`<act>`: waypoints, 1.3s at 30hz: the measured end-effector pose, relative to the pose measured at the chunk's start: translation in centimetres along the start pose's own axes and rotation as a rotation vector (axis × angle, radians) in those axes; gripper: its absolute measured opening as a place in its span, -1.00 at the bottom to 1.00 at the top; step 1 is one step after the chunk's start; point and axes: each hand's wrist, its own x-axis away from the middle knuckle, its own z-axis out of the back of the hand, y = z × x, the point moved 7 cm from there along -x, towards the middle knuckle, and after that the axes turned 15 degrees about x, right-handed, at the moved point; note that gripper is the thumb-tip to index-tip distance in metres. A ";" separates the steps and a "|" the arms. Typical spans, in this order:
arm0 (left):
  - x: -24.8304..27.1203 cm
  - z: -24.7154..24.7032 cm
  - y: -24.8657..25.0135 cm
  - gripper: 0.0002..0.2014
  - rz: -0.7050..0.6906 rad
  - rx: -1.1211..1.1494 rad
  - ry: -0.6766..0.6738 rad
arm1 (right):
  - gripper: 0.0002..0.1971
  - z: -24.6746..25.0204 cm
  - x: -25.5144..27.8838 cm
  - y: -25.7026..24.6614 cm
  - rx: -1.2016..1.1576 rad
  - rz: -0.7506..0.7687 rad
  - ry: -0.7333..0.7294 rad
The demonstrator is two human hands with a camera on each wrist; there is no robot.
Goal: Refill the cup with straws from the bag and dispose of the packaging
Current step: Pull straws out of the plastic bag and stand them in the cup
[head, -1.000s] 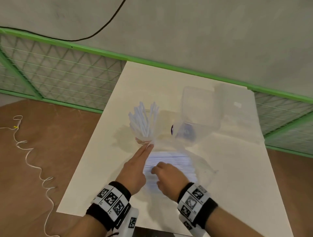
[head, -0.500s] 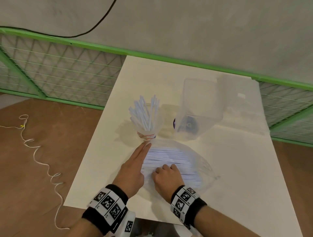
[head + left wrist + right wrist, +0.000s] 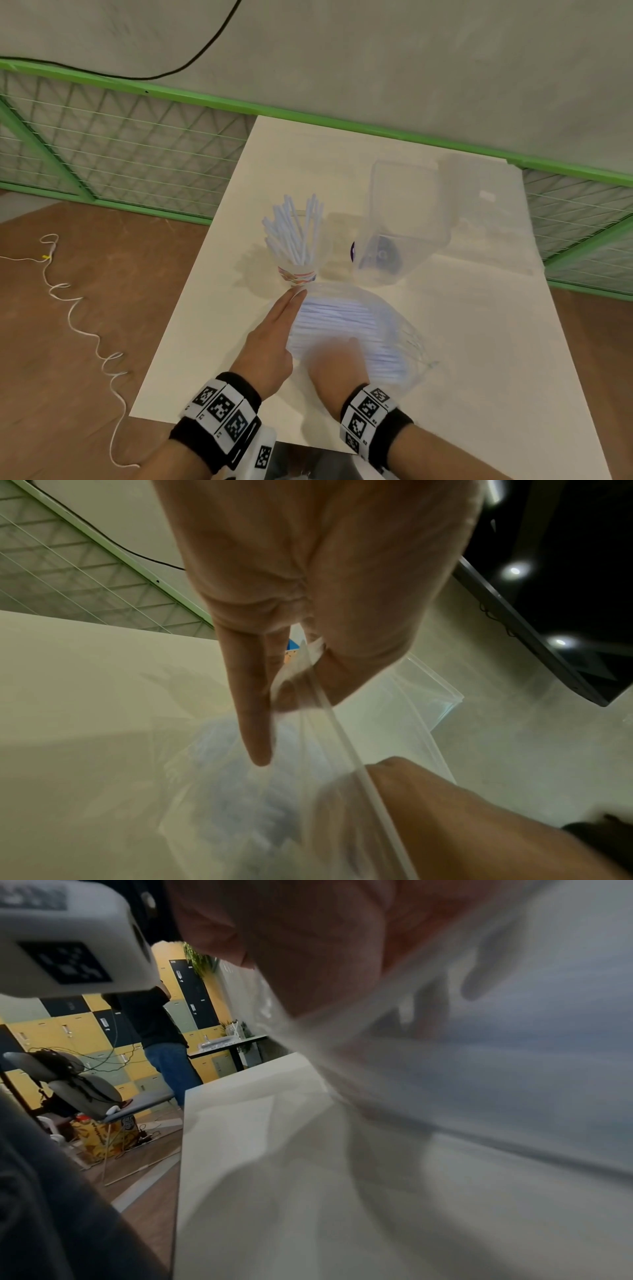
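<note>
On the cream worktop (image 3: 479, 342), near edge, a clear plastic bag (image 3: 394, 318) lies flat w/ a thick bundle of white straws (image 3: 342, 325) inside. Left hand (image 3: 270, 342) sits at the bag's left end: fingers out straight along the edge in head view, while the left wrist view shows the thumb and fingers pinching the bag's zip-strip rim (image 3: 329, 704), so that grip is grasping the bag mouth. Fingertips reach just up to the base of the cup (image 3: 297, 270); touching or not, can't tell. Right hand (image 3: 337, 363) is blurred, placed at the bag's near-left opening, fingers going in under the film toward the straws; right wrist view shows fingers (image 3: 431, 1010) seen through the plastic, but whether this grip has closed on any straws can't be told.

Cup stands upright just beyond the bag, patterned band at the bottom, holding a fan of straws (image 3: 294, 233) already. Right of the cup, close by, a clear plastic bin (image 3: 404, 219) w/ a dark round item at the bottom. Green mesh fence (image 3: 102, 150) runs behind the worktop.
</note>
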 end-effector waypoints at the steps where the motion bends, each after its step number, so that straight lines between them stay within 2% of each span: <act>1: 0.0 0.0 0.0 -0.04 -0.001 0.003 0.000 | -0.78 -0.1 0.0 0.1 0.000 0.000 -0.004; 22: -0.2 -0.1 -0.4 -0.01 0.007 0.004 0.012 | -0.79 -0.8 -0.5 -0.2 0.024 0.001 0.053; 25: -0.1 0.0 -0.4 0.00 -0.006 0.004 0.018 | -0.78 -0.7 -0.5 0.0 -0.029 -0.007 0.045; 28: -0.1 0.2 -0.4 0.00 -0.009 0.025 0.034 | -0.86 -0.7 -0.2 0.4 -0.104 -0.038 0.037; 31: -0.1 0.2 -0.4 0.00 -0.009 0.030 0.039 | -0.77 -1.6 -0.4 0.3 -0.102 -0.062 0.085; 35: -0.1 0.2 -0.5 0.00 -0.011 0.033 0.044 | -0.87 -1.5 -0.2 0.4 -0.076 -0.082 0.145; 39: 0.0 0.3 -0.5 0.00 -0.038 0.029 0.056 | -0.88 -1.2 0.0 0.6 -0.098 -0.092 0.135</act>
